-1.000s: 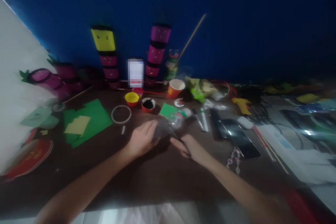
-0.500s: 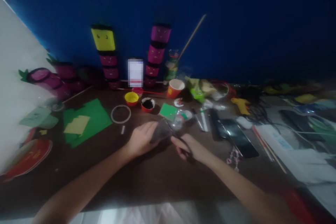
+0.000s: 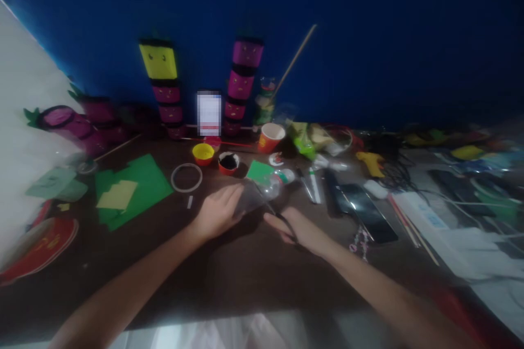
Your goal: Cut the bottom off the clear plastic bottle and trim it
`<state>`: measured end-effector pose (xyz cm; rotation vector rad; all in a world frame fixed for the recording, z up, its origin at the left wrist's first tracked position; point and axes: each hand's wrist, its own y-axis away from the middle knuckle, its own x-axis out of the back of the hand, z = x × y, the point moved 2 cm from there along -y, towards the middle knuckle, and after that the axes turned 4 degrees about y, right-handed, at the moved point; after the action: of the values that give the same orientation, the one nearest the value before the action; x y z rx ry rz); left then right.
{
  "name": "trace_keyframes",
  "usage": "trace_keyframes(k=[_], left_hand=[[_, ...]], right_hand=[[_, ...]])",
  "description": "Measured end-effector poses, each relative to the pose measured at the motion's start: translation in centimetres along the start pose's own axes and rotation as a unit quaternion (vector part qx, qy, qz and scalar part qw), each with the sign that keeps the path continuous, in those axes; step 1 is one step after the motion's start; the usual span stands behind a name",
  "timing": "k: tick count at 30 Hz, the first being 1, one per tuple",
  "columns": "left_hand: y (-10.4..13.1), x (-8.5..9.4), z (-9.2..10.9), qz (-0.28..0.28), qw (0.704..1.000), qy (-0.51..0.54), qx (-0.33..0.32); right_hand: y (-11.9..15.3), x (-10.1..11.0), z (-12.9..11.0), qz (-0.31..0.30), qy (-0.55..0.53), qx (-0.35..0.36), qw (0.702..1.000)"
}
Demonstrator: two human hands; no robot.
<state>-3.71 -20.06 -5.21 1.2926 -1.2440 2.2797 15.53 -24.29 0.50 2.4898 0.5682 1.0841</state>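
My left hand is closed on a dark, thin sheet near the middle of the table. From the right, my right hand grips a pair of scissors by the handles, with the blades pointing up and left at the sheet's right edge. Whether the blades touch the sheet is too blurred to tell. Just behind the sheet lies a clear plastic bottle piece, partly over a green square.
Small cups, one yellow inside and one dark inside, stand behind my left hand. Green paper and a clear ring lie left. A phone, yellow glue gun and sticks lie right. Purple figures line the wall.
The view has shifted slightly, moving the table items a little left. The sheet is tilted differently in my left hand, and the scissors' blades show more clearly beside it.
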Motion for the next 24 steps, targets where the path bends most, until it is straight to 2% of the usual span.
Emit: trace_keyframes(k=[5,10,13,17,24], left_hand=[[-0.1,0.1,-0.1,-0.006,1.000,-0.001,-0.014],[0.0,0.0,0.0,-0.003,0.999,0.032,-0.004],[0.2,-0.1,0.2,-0.019,0.999,0.051,-0.004],[0.4,-0.2,0.4,-0.024,0.998,0.058,0.008],[0.2,-0.2,0.4,-0.003,0.999,0.027,0.017]], right_hand=[[-0.2,0.1,0.5,-0.047,-0.048,0.005,0.998],[-0.1,0.6,0.2,-0.091,-0.114,-0.046,0.988],[-0.1,0.8,-0.1,-0.103,-0.116,-0.068,0.986],[-0.1,0.6,-0.3,-0.086,-0.113,-0.075,0.987],[0.4,0.7,-1.2,-0.020,-0.079,-0.018,0.996]])
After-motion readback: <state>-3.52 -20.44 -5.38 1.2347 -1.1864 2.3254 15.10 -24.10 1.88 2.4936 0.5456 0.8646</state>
